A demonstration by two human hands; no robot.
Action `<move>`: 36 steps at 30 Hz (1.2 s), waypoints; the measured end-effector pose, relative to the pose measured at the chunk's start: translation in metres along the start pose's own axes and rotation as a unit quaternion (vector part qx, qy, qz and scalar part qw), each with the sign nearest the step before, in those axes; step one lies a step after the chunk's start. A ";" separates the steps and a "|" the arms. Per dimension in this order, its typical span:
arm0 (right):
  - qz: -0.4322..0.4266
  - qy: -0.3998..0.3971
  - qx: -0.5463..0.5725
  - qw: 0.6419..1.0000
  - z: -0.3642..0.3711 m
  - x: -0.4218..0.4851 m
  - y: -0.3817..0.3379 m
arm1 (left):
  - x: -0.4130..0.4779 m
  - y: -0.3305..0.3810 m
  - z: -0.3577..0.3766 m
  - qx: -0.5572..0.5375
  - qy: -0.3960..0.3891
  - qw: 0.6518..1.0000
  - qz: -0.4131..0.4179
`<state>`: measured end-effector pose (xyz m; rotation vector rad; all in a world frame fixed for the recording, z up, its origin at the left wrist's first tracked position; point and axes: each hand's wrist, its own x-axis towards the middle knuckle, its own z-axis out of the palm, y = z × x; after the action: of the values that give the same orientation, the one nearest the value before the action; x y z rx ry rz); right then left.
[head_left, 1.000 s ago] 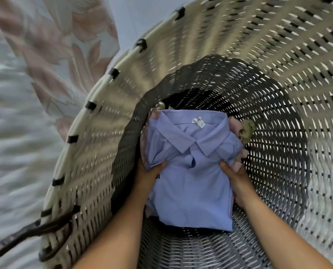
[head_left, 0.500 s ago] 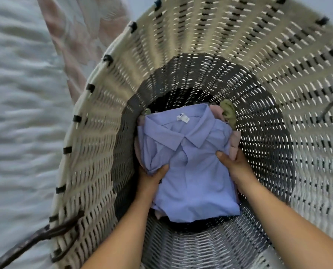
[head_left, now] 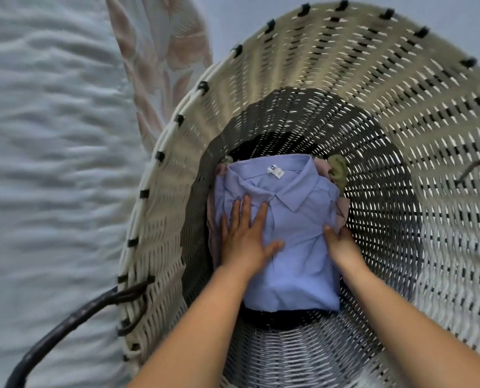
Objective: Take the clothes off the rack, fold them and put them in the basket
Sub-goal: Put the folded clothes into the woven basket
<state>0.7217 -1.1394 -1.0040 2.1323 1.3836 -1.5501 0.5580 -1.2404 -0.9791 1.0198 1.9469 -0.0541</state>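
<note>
With both arms reaching deep into the basket:
Left hand: fingers lying straight and spread, pressing flat on the folded blue shirt.
Right hand: thumb lying on the shirt's right edge; other fingers hidden, so grip unclear.
Shirt: sitting collar-up at the bottom of the wicker basket, resting on pink clothes and an olive garment.
Basket handle: sticking out left over white bedding.
</note>
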 end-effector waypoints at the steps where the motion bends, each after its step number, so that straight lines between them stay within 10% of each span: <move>1: -0.009 -0.003 0.008 1.000 -0.004 -0.004 -0.008 | 0.000 0.005 -0.012 -0.009 -0.023 1.000 -0.014; 19: -0.066 0.004 0.148 0.987 0.010 -0.231 -0.087 | -0.216 -0.013 -0.166 -0.369 0.183 0.906 0.099; 28: -0.226 -0.058 0.256 0.938 0.072 -0.341 -0.176 | -0.295 -0.130 -0.265 -0.499 0.328 0.800 -0.052; 36: -0.257 -0.172 0.178 0.934 0.151 -0.413 -0.192 | -0.340 -0.230 -0.265 -0.554 0.301 0.759 -0.164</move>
<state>0.4646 -1.3606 -0.6647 1.5935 1.7179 -2.3946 0.3015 -1.4974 -0.6524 -0.1602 2.1301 1.2281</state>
